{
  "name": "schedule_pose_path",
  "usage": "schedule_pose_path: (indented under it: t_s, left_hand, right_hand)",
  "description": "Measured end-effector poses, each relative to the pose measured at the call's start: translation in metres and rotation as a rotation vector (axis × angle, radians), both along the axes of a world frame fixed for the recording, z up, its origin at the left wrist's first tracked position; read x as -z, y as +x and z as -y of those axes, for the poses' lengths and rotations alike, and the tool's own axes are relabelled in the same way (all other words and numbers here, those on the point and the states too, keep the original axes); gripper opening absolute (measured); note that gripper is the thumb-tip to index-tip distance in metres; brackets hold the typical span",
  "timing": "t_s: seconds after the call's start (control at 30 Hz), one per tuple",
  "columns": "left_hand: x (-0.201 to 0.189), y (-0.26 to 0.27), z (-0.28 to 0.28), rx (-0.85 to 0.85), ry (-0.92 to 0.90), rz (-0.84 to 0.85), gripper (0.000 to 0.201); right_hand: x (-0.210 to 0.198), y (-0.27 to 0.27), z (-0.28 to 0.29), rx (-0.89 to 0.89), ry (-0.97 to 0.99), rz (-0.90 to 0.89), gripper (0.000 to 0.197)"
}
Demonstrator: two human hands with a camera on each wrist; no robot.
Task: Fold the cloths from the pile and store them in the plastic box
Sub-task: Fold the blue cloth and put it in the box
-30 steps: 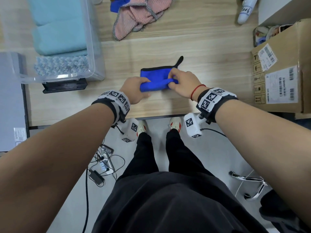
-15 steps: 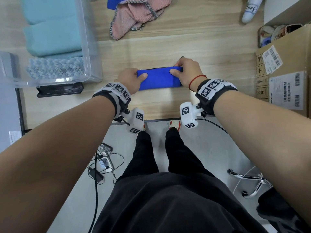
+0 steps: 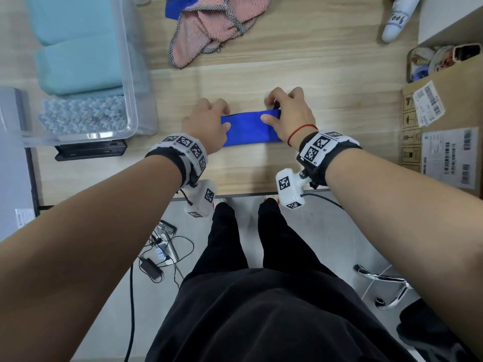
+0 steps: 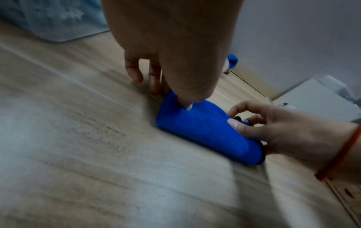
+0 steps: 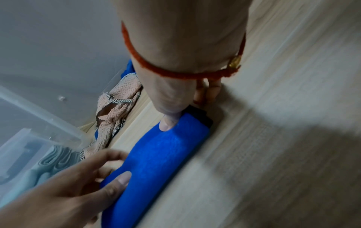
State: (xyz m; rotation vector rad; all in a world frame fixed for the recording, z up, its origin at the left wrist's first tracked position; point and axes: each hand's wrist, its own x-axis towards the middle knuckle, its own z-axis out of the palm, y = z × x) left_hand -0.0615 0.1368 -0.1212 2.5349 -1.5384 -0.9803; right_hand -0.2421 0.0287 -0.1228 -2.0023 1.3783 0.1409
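A blue cloth (image 3: 248,130) lies on the wooden table (image 3: 326,87) as a narrow folded strip. My left hand (image 3: 220,117) pinches its left end, thumb on top and fingers curled behind the far edge. My right hand (image 3: 270,109) pinches the right end the same way, by the black loop. In the left wrist view the left hand's (image 4: 171,95) thumb presses into the blue cloth (image 4: 205,131). The right wrist view shows the right hand's (image 5: 186,111) thumb on the blue cloth (image 5: 166,154). A clear plastic box (image 3: 130,74) with folded teal cloths stands at the left. The pink cloth pile (image 3: 214,30) lies at the back.
A cardboard box (image 3: 444,142) stands at the right table edge, with a white object (image 3: 397,19) behind it. A black device (image 3: 91,150) lies in front of the plastic box. The table's near edge (image 3: 248,195) runs just below my wrists.
The near half of the blue cloth has been folded over away from me, making a narrower strip. Both hands moved forward and out to its two ends.
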Motion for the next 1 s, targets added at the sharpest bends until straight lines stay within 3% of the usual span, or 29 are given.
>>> schedule_pose_path:
  t_s: [0.13,0.3,0.4,0.47,0.53,0.6,0.67,0.77,0.9,1.0]
  left_hand:
    - [-0.005,-0.02,0.002,0.206,-0.007,0.079,0.041]
    - [-0.011,-0.04,0.009,0.361,0.21,0.155,0.047]
    - [-0.024,-0.05,0.011,0.433,0.21,0.161,0.043]
    - [-0.037,-0.053,0.012,0.488,0.169,0.165,0.036]
    - [-0.054,-0.055,0.015,0.52,0.143,0.139,0.027]
    - [-0.08,-0.055,0.02,0.503,0.123,0.105,0.02]
    - [-0.105,-0.053,0.025,0.487,0.101,0.106,0.015]
    - [-0.14,-0.037,0.025,0.424,0.08,0.139,0.018]
    - [-0.183,0.001,0.009,0.262,0.124,0.061,0.04]
    - [-0.204,0.03,-0.008,0.148,0.094,-0.012,0.048]
  right_hand:
    - [0.005,-0.001,-0.001,-0.063,-0.04,-0.023,0.012]
    - [0.006,-0.022,-0.008,-0.211,-0.13,-0.072,0.02]
    - [0.0,-0.041,-0.012,-0.282,-0.133,-0.095,0.023]
    - [-0.008,-0.05,-0.011,-0.352,-0.065,-0.049,0.032]
    - [-0.023,-0.052,-0.009,-0.438,0.085,0.072,0.055]
    - [-0.047,-0.046,-0.007,-0.474,0.272,0.141,0.065]
    - [-0.068,-0.036,-0.002,-0.476,0.339,0.121,0.048]
    - [-0.1,-0.022,0.011,-0.448,0.29,0.159,0.024]
    - [-0.14,-0.002,0.021,-0.36,0.351,0.293,0.027]
    - [-0.158,0.023,0.023,-0.44,0.217,0.287,0.027]
